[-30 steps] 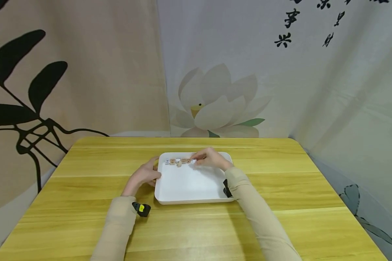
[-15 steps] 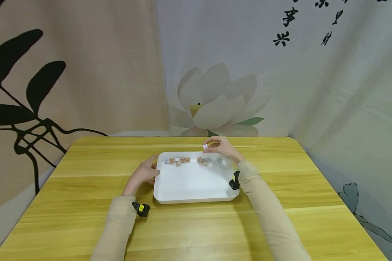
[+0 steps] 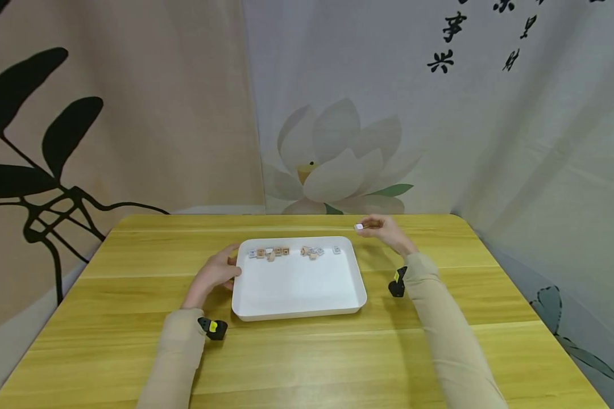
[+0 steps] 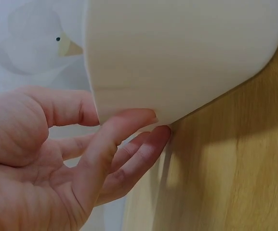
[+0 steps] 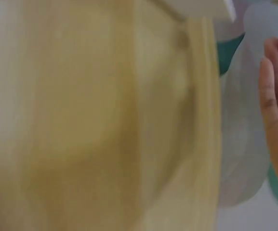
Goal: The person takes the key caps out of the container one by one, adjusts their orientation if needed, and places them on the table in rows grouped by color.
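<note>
A shallow white tray lies on the wooden table. My left hand holds its left side; in the left wrist view the thumb presses the outer wall, with other fingertips at the rim and lower edge. Small square white and tan pieces lie along the tray's far side: a left cluster, a right cluster and a lone white one. Beyond the tray's far right corner, my right hand pinches a small white piece above the table. The right wrist view shows only part of that hand.
The wooden table extends around the tray on all sides. Behind its far edge hangs a printed curtain with a lotus and dark leaves. Black wrist cameras sit on the left sleeve and right sleeve.
My right hand lifts the white piece from the tray and carries it right, past the rim. The tray and left hand shift slightly left. The right cluster of pieces comes into sight.
</note>
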`<state>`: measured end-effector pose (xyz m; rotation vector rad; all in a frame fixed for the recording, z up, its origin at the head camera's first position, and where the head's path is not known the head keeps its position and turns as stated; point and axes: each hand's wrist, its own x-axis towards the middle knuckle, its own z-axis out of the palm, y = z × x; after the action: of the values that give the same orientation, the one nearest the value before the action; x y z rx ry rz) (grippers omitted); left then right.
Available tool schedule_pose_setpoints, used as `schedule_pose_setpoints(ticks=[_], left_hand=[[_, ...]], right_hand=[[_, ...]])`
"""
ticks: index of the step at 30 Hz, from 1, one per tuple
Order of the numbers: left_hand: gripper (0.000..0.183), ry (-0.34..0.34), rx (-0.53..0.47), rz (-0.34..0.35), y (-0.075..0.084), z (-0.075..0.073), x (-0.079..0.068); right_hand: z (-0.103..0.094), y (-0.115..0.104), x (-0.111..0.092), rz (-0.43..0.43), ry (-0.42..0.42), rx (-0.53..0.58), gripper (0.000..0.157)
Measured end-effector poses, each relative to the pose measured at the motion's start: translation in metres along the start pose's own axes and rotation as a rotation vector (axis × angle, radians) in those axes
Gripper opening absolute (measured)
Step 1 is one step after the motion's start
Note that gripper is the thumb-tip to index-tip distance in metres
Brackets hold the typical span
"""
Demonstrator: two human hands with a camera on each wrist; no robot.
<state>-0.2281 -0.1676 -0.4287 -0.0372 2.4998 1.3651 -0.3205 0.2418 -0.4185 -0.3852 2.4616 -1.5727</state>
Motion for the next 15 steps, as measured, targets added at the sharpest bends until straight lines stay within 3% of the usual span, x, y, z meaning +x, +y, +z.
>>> schedule_pose_setpoints(ticks=[7, 15], left_hand=[[0.077, 0.007, -0.004, -0.012, -0.002, -0.001, 0.002], [0.077, 0.002, -0.012, -0.019, -0.003, -0.002, 0.003]], right_hand=[[-0.007, 0.027, -0.015, 0.111, -0.047, -0.236, 0.035], [-0.008, 0.036, -0.020, 0.128, -0.049, -0.289, 0.028]])
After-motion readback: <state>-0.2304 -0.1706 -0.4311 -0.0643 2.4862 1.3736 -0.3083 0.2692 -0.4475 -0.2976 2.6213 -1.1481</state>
